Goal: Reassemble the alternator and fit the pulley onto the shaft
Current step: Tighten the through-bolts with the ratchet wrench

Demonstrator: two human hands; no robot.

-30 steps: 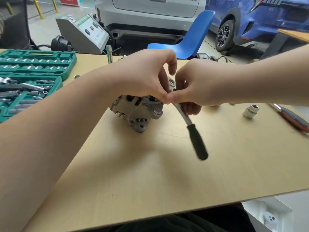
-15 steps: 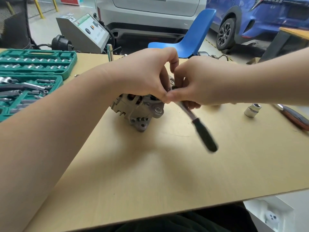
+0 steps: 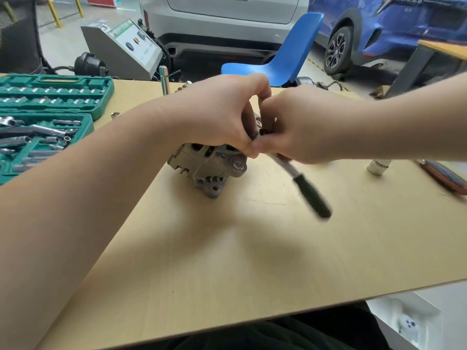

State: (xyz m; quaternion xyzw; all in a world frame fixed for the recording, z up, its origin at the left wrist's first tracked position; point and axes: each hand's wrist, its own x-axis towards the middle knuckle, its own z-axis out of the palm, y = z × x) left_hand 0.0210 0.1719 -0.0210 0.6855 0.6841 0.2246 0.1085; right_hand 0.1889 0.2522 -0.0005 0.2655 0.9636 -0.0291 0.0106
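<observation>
A grey cast alternator (image 3: 207,165) stands on the wooden table (image 3: 252,248), mostly covered from above. My left hand (image 3: 217,114) curls over its top and grips it. My right hand (image 3: 298,130) holds the head end of a ratchet wrench (image 3: 303,185), whose black handle slants down to the right and looks blurred. The thumbs of both hands meet beside the alternator's right edge. The pulley and shaft are hidden behind my hands.
An open green socket set (image 3: 50,117) lies at the left. A loose socket (image 3: 377,166) and a red-handled tool (image 3: 444,175) lie at the right. An upright steel bar (image 3: 164,79) stands at the table's back edge. A blue chair (image 3: 285,56) and cars are beyond.
The ratchet handle has swung from pointing toward me to pointing further right. Both hands stayed on the alternator's top.
</observation>
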